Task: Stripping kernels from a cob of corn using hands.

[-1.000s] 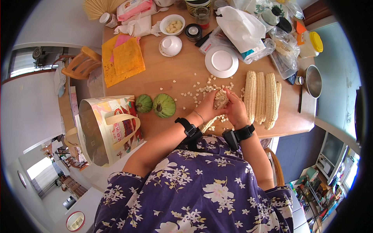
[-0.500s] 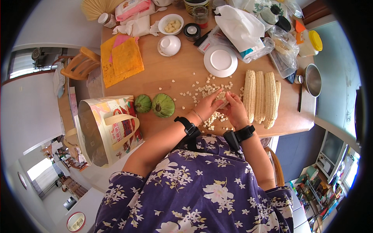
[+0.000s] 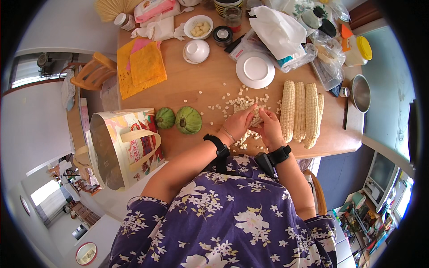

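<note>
Between my two hands is a pale corn cob (image 3: 256, 118), partly hidden by the fingers. My left hand (image 3: 239, 122) closes round its left side, thumb on top. On the other side my right hand (image 3: 270, 127) grips it, thumb and fingers pressed against the kernels. Loose white corn kernels (image 3: 241, 103) lie scattered on the table around and beneath both hands. Just right of my right hand, several whole corn cobs (image 3: 300, 111) lie side by side, pointing away from me.
Two green round squashes (image 3: 188, 119) sit left of the kernels, beside a cream shopping bag (image 3: 111, 147). An upturned white plate (image 3: 255, 70), a bowl of pale pieces (image 3: 198, 28) and plastic bags (image 3: 279, 31) stand farther back. A metal bowl (image 3: 359, 93) is at the right edge.
Both hands stay on the cob with small finger shifts. My right hand has turned slightly and sits a little lower. The view has moved slightly; the other things lie as before.
</note>
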`<state>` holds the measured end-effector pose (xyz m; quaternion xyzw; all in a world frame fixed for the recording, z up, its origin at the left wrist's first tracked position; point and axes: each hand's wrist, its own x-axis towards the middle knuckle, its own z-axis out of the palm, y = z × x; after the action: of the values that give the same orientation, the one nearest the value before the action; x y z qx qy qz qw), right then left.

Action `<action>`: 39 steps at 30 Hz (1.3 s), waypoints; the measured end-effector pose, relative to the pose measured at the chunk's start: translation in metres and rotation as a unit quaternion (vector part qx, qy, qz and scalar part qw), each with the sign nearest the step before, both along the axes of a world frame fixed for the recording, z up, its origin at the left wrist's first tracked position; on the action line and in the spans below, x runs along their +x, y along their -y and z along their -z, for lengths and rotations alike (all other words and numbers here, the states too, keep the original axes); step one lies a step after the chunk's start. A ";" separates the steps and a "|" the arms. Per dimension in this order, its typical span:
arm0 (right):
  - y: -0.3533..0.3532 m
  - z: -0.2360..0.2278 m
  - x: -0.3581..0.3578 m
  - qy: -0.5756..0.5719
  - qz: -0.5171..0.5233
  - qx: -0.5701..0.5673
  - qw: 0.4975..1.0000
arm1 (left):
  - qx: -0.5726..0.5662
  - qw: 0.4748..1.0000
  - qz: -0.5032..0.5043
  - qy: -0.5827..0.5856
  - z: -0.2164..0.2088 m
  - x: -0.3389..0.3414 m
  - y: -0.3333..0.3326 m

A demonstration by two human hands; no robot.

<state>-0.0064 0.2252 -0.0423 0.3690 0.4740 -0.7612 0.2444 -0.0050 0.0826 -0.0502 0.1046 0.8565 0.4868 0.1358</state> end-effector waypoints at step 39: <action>0.013 0.002 0.008 -0.075 -0.037 0.083 0.993 | 0.084 0.984 -0.084 0.130 -0.001 -0.007 0.001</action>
<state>0.0020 0.2124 -0.0442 0.3122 0.5659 -0.7352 0.2042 -0.0116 0.0821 -0.0495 -0.0212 0.7934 0.5761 0.1956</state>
